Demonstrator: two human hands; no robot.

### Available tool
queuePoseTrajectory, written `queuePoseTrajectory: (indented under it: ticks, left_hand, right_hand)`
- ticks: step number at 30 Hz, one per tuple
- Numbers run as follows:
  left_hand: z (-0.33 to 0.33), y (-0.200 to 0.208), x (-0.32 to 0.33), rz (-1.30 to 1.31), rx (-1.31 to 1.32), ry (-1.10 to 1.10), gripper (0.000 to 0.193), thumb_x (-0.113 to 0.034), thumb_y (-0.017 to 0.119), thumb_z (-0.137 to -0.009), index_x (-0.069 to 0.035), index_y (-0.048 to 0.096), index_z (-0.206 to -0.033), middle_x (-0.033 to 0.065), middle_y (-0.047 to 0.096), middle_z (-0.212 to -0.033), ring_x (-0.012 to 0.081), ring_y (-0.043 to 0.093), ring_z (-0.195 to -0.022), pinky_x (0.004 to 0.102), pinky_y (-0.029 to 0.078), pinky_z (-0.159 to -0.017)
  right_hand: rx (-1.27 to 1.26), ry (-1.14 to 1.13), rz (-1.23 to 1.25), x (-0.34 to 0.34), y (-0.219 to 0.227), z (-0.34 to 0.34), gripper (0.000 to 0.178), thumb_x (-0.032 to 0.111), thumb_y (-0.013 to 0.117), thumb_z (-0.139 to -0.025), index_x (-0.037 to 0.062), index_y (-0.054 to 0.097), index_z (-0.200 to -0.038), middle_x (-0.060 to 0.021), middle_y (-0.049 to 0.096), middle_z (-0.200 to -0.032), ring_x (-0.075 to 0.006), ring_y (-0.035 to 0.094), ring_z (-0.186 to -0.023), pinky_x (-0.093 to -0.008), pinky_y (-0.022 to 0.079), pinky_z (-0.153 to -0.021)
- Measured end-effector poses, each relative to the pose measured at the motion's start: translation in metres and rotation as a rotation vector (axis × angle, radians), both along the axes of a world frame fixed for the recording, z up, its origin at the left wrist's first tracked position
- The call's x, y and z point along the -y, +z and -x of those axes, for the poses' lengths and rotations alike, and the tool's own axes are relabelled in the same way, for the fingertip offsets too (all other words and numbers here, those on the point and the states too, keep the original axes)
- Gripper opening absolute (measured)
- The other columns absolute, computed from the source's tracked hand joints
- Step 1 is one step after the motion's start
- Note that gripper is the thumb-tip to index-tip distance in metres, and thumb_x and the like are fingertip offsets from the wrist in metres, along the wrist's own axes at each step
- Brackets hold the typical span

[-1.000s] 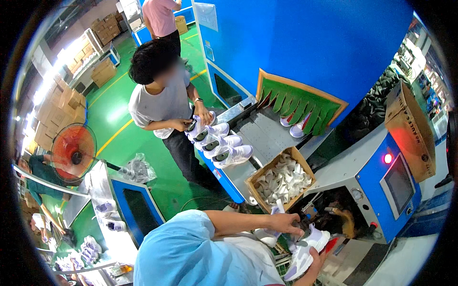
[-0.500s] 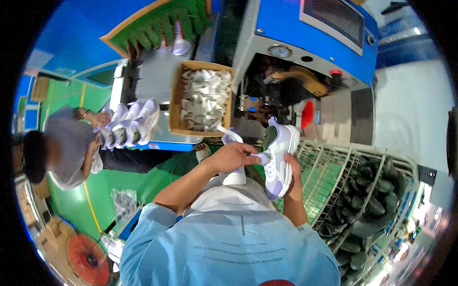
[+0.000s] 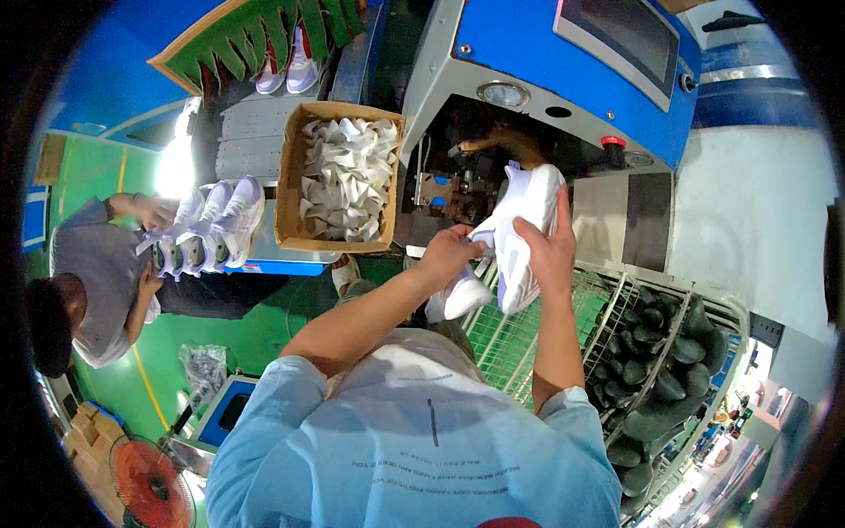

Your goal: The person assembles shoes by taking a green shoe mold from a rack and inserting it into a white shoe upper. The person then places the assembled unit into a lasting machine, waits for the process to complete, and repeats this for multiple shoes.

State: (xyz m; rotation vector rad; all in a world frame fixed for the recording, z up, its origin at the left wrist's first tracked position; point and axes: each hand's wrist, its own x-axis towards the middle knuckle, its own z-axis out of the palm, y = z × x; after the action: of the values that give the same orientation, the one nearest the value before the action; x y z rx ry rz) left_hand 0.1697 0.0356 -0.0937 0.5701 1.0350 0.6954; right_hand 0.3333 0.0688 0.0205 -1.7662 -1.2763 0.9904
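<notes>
A white and lavender sneaker [image 3: 518, 216] is in my right hand [image 3: 552, 251], its fingers wrapped along the sole side, toe pointing down toward me. My left hand [image 3: 451, 253] is closed at the sneaker's inner side, fingertips pinching a pale flap of its upper. Just below that hand is a second white sneaker [image 3: 465, 295], partly hidden; what it rests on I cannot tell. Directly beyond the held sneaker opens the dark mouth of a blue and grey machine [image 3: 480, 132], with metal parts inside.
Left of the machine sits a cardboard box [image 3: 290, 211] of white crumpled pieces. Several sneakers [image 3: 238, 211] stand in a row where a co-worker [image 3: 110, 273] handles them. A wire rack [image 3: 616, 304] holds dark rounded pieces on my right. A red fan [image 3: 154, 484] is at lower left.
My right hand has raised the sneaker toward the machine and turned it, so more of its sole side shows. My left hand has moved up with it. The whole view has shifted slightly.
</notes>
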Motion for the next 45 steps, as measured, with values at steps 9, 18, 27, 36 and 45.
queuePoseTrajectory:
  ticks: [9, 18, 27, 36, 45]
  left_hand:
    - [0.000, -0.092, 0.005, -0.111, -0.022, 0.100, 0.021, -0.018, 0.073, -0.085, -0.004, 0.071, -0.100, 0.0042, 0.069, -0.084, 0.0138, 0.061, -0.073, 0.0307, 0.050, -0.069]
    - [0.099, -0.020, 0.014, 0.163, -0.003, 0.223, 0.009, -0.007, 0.067, -0.095, 0.000, 0.064, -0.093, 0.0098, 0.069, -0.087, 0.0221, 0.067, -0.079, 0.0366, 0.055, -0.070]
    - [0.091, 0.009, 0.002, 0.147, 0.016, 0.071, 0.021, -0.022, 0.069, -0.097, -0.002, 0.063, -0.100, 0.0112, 0.068, -0.086, 0.0237, 0.067, -0.074, 0.0396, 0.056, -0.064]
    - [0.066, 0.055, 0.007, 0.129, 0.251, -0.350, 0.084, -0.077, 0.036, -0.096, -0.001, 0.060, -0.125, 0.0149, 0.072, -0.095, 0.0219, 0.067, -0.082, 0.0371, 0.056, -0.076]
    - [0.101, 0.089, 0.049, 0.152, 0.033, -0.679, 0.081, -0.067, 0.066, -0.086, 0.002, 0.064, -0.129, 0.0147, 0.066, -0.128, 0.0259, 0.065, -0.108, 0.0389, 0.051, -0.096]
  right_hand:
    - [0.888, 0.235, 0.107, -0.030, -0.025, 0.041, 0.100, 0.040, 0.073, -0.082, 0.0287, 0.014, -0.163, -0.0397, 0.050, -0.135, -0.0511, 0.058, -0.118, -0.0536, 0.049, -0.097]
    - [0.895, 0.239, 0.161, -0.055, 0.000, 0.049, 0.089, 0.038, 0.071, -0.089, 0.0193, 0.024, -0.162, -0.0342, 0.058, -0.114, -0.0471, 0.063, -0.099, -0.0524, 0.052, -0.083]
    - [0.851, 0.126, -0.182, -0.009, 0.008, 0.044, 0.088, 0.032, 0.075, -0.083, 0.0130, 0.033, -0.158, -0.0309, 0.056, -0.103, -0.0469, 0.059, -0.089, -0.0555, 0.048, -0.076]
    - [0.928, 0.180, -0.242, 0.140, 0.021, 0.036, 0.080, 0.029, 0.074, -0.082, 0.0091, 0.041, -0.152, -0.0336, 0.052, -0.110, -0.0473, 0.054, -0.092, -0.0533, 0.048, -0.080]
    - [-0.776, -0.281, 0.357, 0.121, -0.029, -0.001, 0.060, 0.028, 0.076, -0.090, 0.0023, 0.051, -0.139, -0.0175, 0.070, -0.111, -0.0334, 0.068, -0.104, -0.0441, 0.057, -0.087]
